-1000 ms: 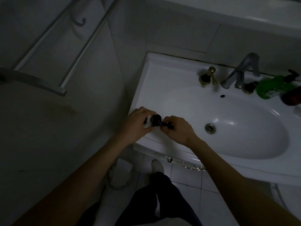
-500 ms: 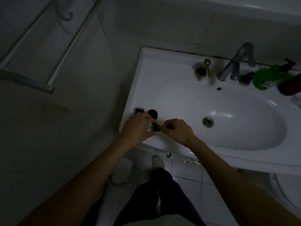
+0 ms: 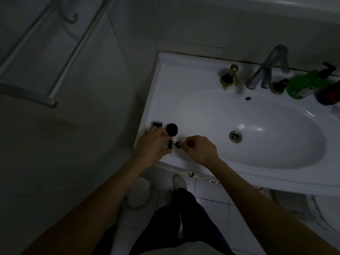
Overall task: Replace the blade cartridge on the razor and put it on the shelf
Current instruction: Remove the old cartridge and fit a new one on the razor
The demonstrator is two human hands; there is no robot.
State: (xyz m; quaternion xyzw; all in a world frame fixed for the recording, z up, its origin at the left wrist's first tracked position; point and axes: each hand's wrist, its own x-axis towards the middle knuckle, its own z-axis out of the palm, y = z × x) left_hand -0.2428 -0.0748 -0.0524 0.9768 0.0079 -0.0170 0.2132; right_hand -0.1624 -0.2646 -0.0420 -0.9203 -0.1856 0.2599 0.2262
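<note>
My left hand (image 3: 153, 146) pinches a small blade cartridge (image 3: 168, 144) over the sink's front left corner. My right hand (image 3: 199, 150) grips the dark razor handle (image 3: 179, 144), whose tip points left at the cartridge with a narrow gap between them. Another cartridge (image 3: 157, 124) lies on the sink rim just beyond my left fingers. A round black cap (image 3: 172, 129) rests beside it. The metal wall shelf (image 3: 36, 74) hangs at the upper left.
The white sink (image 3: 165, 92) has a drain (image 3: 235, 136), a grey tap (image 3: 266, 70) and two brass knobs. A green bottle (image 3: 305, 85) and a dark bottle (image 3: 329, 92) stand at the far right. My shoe and legs are below on the tiled floor.
The cartridge has come off the razor's tip and now sits apart in my left hand. The black cap and a second cartridge have come into view on the rim.
</note>
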